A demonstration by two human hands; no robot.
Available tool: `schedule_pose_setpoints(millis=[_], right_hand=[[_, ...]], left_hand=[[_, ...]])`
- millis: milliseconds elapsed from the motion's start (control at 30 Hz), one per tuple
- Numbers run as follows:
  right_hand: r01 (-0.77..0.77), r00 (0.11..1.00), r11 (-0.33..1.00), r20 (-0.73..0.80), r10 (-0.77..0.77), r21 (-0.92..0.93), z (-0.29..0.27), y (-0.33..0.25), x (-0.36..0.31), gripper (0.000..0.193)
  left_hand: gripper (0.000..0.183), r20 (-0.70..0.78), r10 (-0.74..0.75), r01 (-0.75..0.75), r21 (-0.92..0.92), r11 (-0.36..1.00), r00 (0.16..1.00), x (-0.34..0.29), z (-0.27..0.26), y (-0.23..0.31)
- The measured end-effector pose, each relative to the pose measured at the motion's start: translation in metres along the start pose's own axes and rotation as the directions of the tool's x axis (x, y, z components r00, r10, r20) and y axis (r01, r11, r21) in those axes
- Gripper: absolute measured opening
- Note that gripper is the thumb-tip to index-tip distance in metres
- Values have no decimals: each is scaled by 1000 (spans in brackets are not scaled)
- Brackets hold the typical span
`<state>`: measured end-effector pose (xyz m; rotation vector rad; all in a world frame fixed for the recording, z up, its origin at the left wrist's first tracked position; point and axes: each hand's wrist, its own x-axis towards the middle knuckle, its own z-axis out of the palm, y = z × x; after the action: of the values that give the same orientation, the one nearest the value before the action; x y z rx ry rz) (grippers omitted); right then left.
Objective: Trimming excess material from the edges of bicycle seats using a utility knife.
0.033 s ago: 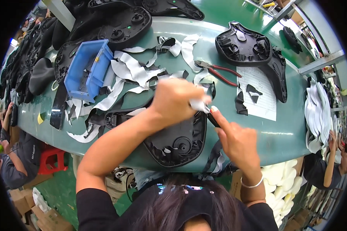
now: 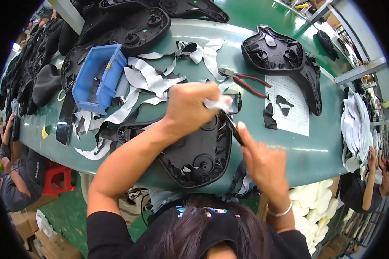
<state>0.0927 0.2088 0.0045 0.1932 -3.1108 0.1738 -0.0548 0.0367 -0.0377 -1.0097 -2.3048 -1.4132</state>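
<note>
A black padded seat-like part [image 2: 183,162] lies underside up on the green table in front of me, with black cover material folded over its rim. My left hand [image 2: 190,101] is closed on a white-backed strip of cover material [image 2: 216,105] at the part's far right corner. In my right hand [image 2: 266,159] is a slim black knife [image 2: 235,134], its tip up against the strip just below my left fingers. My index finger lies along the knife. The blade itself is too small to make out.
Trimmed black-and-white scraps [image 2: 147,77] litter the table beyond my hands. Red-handled cutting pliers [image 2: 248,83] lie near a printed sheet [image 2: 294,116]. A blue bin [image 2: 87,88] stands at left, another black part [image 2: 274,54] at far right. Co-workers are at both sides.
My left hand has shifted a little left with the strip. The knife now shows more of its length, and its tip has moved up and left along the part's edge.
</note>
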Motion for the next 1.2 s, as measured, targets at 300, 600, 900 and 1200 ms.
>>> schedule_pose_setpoints(millis=[300,600,900,1200], right_hand=[[-50,997,982,66,39,184,-9,-8,-6,52],[287,943,947,-218,-252,147,-12,28,60,52],[109,993,994,48,-110,11,-9,-3,10,52],[161,986,987,40,-160,-25,-20,7,41,48]], left_hand=[[54,43,-535,521,-305,797,843,16,-21,-6],[61,-132,-270,221,-302,927,954,-8,-30,-7],[84,-80,-364,100,-888,449,928,-8,-89,-16],[16,-77,178,-124,454,882,981,-19,-40,-10]])
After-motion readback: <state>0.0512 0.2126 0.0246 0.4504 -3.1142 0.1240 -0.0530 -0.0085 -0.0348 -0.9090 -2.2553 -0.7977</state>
